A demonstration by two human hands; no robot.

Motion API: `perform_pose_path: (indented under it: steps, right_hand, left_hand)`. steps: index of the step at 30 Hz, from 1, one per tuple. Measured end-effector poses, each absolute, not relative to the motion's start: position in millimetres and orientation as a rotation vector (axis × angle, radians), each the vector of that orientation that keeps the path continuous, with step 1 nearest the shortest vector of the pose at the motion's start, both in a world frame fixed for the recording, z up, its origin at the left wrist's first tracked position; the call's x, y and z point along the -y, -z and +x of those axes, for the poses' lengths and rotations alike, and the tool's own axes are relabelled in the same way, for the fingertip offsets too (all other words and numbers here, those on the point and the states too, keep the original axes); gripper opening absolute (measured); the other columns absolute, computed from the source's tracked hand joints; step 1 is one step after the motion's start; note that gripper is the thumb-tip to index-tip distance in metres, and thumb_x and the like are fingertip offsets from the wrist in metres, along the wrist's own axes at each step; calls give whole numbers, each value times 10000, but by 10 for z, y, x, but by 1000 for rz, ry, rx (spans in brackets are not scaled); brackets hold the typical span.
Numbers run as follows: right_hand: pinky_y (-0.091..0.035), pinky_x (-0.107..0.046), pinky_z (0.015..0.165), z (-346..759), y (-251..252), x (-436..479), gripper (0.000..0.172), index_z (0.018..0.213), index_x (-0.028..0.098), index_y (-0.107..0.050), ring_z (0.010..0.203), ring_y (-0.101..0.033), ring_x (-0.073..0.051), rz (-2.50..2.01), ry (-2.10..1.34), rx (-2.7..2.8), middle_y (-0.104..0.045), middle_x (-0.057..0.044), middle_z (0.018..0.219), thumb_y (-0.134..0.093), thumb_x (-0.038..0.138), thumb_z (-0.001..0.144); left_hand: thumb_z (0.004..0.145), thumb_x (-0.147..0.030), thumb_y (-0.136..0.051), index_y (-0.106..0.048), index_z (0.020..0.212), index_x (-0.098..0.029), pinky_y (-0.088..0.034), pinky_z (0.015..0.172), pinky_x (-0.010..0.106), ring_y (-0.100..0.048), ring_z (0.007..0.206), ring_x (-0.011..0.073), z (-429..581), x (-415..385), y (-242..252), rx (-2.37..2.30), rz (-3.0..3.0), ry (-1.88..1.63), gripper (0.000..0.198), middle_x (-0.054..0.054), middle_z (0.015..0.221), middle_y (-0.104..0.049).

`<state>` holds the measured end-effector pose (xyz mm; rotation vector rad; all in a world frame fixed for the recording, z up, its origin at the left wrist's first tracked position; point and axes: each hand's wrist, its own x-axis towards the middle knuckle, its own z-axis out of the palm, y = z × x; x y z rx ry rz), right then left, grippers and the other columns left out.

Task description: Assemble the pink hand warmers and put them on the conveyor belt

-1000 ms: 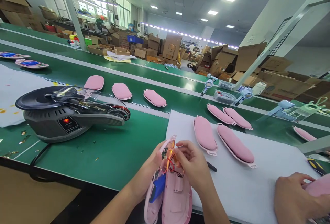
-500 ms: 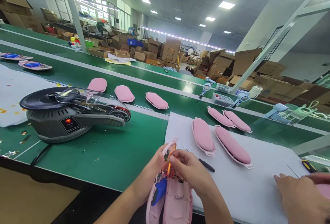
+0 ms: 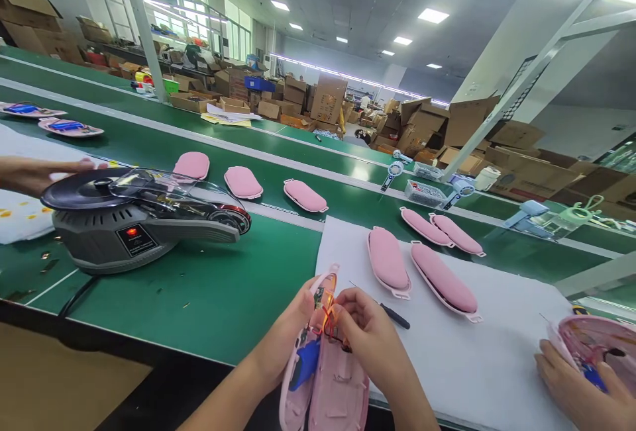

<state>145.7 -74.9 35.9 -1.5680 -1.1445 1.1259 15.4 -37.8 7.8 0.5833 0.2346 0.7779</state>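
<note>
An opened pink plastic casing (image 3: 339, 388) stands at the bench edge, its two halves side by side. My left hand (image 3: 291, 325) grips the left half, which carries a green circuit board (image 3: 318, 296) and a blue battery pack (image 3: 305, 365). With thumb and fingertips my right hand (image 3: 365, 325) pinches at the red and orange wires (image 3: 328, 320) near the top of the casing; the exact tips are partly hidden. Right of it, a screwdriver with a black handle (image 3: 395, 316) lies on the white sheet (image 3: 437, 365).
Closed pink casings (image 3: 389, 260) lie on the sheet and along the green bench (image 3: 223, 298). A grey tape dispenser (image 3: 144, 226) stands left, with a co-worker's hand (image 3: 44, 176) behind it. At right, another person's hand (image 3: 581, 378) holds an open pink casing (image 3: 603, 345).
My hands stay at the wires, with slightly shifted fingers. A co-worker's hand has appeared at left. The person at right has brought an open casing into view.
</note>
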Motion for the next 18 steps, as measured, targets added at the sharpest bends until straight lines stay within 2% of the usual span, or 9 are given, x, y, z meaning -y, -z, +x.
perform_pose_path:
  steps: [7, 12, 16, 18]
  right_hand:
    - [-286, -203, 456, 1452, -368, 669, 266, 778, 176, -548, 482, -422, -85, -1639, -1187, 1151, -488, 62, 551, -583, 440, 787]
    - [-213, -192, 397, 1455, -413, 565, 184, 717, 186, -527, 390, -354, -60, -1617, -1351, 1187, -445, 89, 480, -568, 364, 738]
    - [-255, -179, 413, 1472, -475, 554, 73, 710, 179, -519, 431, -378, -50, -1599, -1396, 1246, -502, 76, 534, -567, 226, 684]
    - [-269, -174, 419, 1491, -493, 571, 94, 760, 179, -530, 456, -405, -56, -1618, -1370, 1273, -518, 77, 559, -548, 166, 669]
  left_hand:
    - [857, -526, -539, -430, 1388, -229, -421, 960, 427, -628, 1063, 276, 168, 413, -80, -206, 612, -762, 618, 123, 1142, -662]
    - [849, -518, -558, -423, 1393, -233, -448, 929, 431, -659, 999, 270, 163, 409, -64, -211, 613, -772, 628, 128, 1158, -655]
    - [848, -523, -555, -433, 1386, -225, -487, 852, 394, -658, 991, 272, 147, 406, -63, -239, 634, -770, 627, 133, 1165, -651]
    - [851, -518, -554, -452, 1370, -220, -492, 833, 369, -655, 998, 268, 150, 401, -67, -251, 644, -775, 607, 132, 1168, -650]
